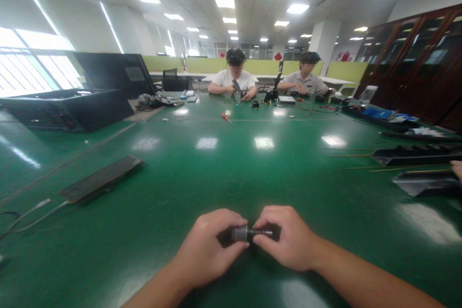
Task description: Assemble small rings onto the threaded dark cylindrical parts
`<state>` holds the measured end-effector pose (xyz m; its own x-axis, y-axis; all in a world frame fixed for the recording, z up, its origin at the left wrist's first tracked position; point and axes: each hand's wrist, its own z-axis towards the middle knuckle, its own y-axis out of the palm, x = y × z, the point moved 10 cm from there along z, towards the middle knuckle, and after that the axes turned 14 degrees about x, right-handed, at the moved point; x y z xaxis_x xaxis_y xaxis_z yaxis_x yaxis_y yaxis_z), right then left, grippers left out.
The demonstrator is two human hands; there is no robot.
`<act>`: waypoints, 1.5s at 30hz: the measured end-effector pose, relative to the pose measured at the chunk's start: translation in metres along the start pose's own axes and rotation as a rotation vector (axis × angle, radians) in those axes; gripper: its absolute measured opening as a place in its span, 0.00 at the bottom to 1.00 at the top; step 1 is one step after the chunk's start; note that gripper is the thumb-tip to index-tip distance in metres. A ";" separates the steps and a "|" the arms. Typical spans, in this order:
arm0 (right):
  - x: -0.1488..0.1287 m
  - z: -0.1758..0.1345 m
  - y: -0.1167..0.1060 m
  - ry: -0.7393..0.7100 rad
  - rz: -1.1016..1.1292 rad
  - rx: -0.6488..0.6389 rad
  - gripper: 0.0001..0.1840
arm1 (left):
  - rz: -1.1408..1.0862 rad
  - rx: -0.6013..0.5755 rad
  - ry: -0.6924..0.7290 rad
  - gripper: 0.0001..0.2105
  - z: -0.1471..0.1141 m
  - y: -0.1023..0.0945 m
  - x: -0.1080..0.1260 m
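Near the front of the table I hold a small dark cylindrical part with a thin metal shaft [240,234] between both hands. The thumb and fingers of my left hand [209,245] are closed round its thick grey-black body. My right hand [288,238] pinches the narrower, ridged shaft end, whose bright tip shows between the fingers. The part lies about level, just over the green tabletop [231,178]. I cannot make out exactly what kind of part it is.
A dark flat bar with a white cable [103,180] lies to the left, beyond it a large black case [65,110]. An orange screwdriver [225,117] lies farther off. Black trays [415,155] and thin rods are at right. Two people [234,74] sit opposite; another hand [456,168] shows at right.
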<state>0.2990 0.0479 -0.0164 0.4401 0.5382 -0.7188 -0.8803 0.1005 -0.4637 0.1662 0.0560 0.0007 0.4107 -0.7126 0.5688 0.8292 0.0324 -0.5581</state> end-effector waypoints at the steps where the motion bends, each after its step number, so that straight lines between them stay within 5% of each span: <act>1: 0.000 0.000 0.000 -0.001 -0.003 -0.001 0.01 | 0.000 -0.001 0.000 0.11 0.000 0.000 0.000; 45: -0.001 0.005 -0.016 0.046 -0.062 0.136 0.04 | 0.043 0.118 0.072 0.12 0.006 -0.025 0.001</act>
<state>0.3113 0.0504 -0.0055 0.4988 0.4892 -0.7155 -0.8659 0.2461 -0.4355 0.1477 0.0588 0.0186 0.4225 -0.7569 0.4986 0.8518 0.1436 -0.5038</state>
